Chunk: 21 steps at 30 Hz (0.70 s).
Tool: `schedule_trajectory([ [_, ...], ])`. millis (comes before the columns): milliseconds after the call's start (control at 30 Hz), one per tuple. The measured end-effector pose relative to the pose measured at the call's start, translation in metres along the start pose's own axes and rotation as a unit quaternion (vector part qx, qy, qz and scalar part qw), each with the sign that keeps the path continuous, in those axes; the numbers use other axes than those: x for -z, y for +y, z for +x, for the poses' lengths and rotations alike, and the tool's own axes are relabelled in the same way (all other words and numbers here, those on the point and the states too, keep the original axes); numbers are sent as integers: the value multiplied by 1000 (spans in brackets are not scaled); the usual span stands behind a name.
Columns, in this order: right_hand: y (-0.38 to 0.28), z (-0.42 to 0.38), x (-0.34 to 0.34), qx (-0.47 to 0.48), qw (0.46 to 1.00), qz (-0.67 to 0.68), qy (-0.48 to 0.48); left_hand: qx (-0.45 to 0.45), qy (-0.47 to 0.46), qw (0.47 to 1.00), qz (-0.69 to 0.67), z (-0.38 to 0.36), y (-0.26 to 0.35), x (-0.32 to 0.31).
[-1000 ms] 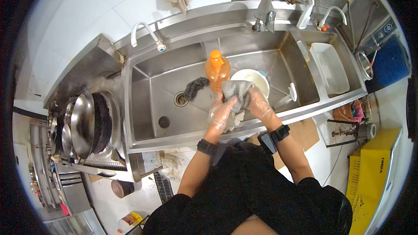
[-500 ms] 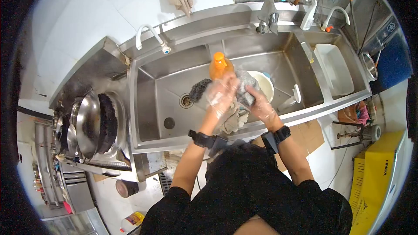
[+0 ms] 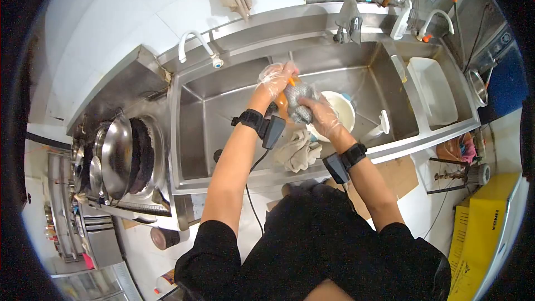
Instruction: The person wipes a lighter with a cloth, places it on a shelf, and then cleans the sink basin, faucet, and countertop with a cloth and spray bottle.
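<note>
My left hand (image 3: 274,79), in a clear plastic glove, closes around the top of an orange bottle (image 3: 282,103) with an orange cap. The bottle stands in the large sink basin, partly hidden by the hand and a pad. A silver mesh scouring pad (image 3: 301,97) is in my right hand (image 3: 323,115), also gloved, whose fingers press on it beside the bottle. Close behind my right hand is a white bowl (image 3: 344,108). A beige cloth (image 3: 298,151) lies at the basin's front, below both hands. The dark scrubber (image 3: 271,108) left of the bottle is mostly covered.
A white faucet (image 3: 199,44) arches over the back left of the steel sink (image 3: 234,81). White spray bottle (image 3: 401,19) and a second faucet (image 3: 437,19) stand along the back right. A white tub (image 3: 433,92) sits in the right basin. Pans (image 3: 118,153) lean at the left.
My left hand has moved up from in front of the bottle to its top and gripped it. My right hand keeps the scouring pad, now nearer the bottle and slightly left.
</note>
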State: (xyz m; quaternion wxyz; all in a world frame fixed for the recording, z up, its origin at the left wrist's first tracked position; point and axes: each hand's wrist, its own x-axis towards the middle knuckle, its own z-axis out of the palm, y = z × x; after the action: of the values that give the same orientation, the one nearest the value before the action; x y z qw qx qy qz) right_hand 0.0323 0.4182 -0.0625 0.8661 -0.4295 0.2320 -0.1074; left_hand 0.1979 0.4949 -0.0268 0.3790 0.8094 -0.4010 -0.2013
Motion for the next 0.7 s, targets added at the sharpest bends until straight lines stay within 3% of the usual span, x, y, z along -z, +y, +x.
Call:
schedule_trajectory([
  [333, -3, -3, -5, 0, 998, 55, -43, 17, 34, 999, 4, -7, 10, -6],
  [700, -15, -17, 3, -4, 999, 18, -47, 2, 76, 990, 119, -3, 2, -8],
])
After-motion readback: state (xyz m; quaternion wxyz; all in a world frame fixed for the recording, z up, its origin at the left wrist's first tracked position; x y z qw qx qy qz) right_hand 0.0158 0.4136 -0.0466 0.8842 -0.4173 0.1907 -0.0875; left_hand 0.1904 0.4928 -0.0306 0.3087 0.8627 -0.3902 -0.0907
